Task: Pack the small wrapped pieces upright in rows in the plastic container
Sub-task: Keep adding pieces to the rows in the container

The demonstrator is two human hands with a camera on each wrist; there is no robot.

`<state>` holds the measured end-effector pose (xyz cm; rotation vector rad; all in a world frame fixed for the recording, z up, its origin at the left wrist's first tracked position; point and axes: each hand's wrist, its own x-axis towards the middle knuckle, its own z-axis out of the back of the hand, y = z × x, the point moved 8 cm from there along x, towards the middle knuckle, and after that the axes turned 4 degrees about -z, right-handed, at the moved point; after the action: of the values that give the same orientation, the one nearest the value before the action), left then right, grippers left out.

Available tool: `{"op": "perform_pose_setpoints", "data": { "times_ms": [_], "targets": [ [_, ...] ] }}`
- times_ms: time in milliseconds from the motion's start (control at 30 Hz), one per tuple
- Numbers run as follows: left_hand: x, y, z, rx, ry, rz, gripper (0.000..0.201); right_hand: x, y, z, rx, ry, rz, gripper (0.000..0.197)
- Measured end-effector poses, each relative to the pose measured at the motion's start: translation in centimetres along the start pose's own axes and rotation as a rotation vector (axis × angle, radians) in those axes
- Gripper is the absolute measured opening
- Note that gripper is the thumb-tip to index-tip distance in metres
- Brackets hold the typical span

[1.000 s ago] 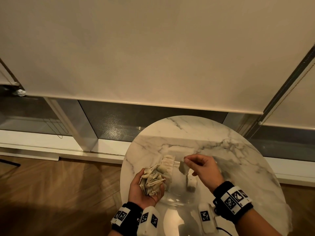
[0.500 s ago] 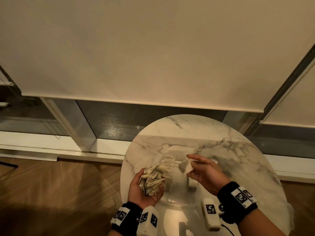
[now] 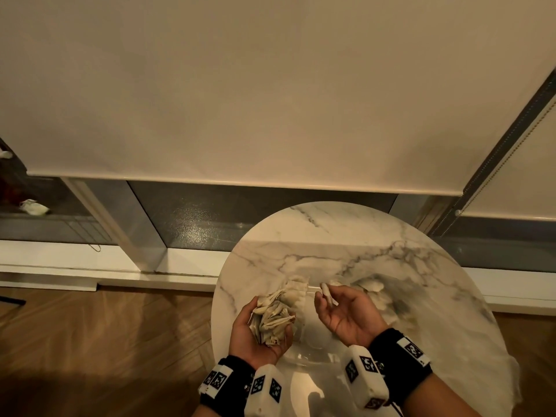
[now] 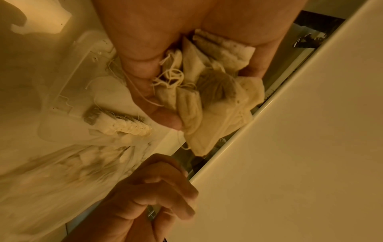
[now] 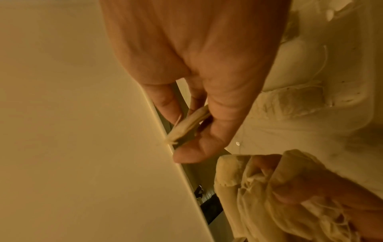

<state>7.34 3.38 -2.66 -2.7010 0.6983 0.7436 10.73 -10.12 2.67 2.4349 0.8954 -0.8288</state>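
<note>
Lower centre-left of the head view: left hand (image 3: 258, 332) cupped around a loose bunch of tea bags (image 3: 275, 314), strings (image 4: 172, 78) tangled. Risk: a snagged string dragging extra bags out. Centre: clear plastic container (image 3: 310, 341) on the marble tabletop (image 3: 346, 236), one upright row (image 4: 124, 126) inside, liable to topple if bumped. Right: right hand (image 3: 346, 314) pinching a single tea bag (image 3: 326, 293) edge-on; thin grip, likely to slip or land flat.
</note>
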Motion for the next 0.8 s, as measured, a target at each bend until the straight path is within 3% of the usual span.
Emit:
{"op": "perform_pose_setpoints", "data": {
  "times_ms": [100,267,400,800],
  "targets": [
    [0.1,0.1,0.0,-0.003,0.008,0.012,0.055,-0.1,0.6,-0.2,-0.002,0.04,0.076,0.037],
    [0.3,0.1,-0.2,0.008,0.002,0.012,0.054,-0.8,1.7,-0.7,-0.103,0.032,0.251,0.029],
    [0.5,0.3,-0.3,0.007,-0.009,0.011,0.052,-1.1,2.4,0.1,-0.292,-0.055,0.335,0.02],
    [0.3,0.9,-0.5,0.014,-0.033,0.007,0.051,-1.0,2.9,0.8,-0.374,0.005,0.45,0.029]
  ]
}}
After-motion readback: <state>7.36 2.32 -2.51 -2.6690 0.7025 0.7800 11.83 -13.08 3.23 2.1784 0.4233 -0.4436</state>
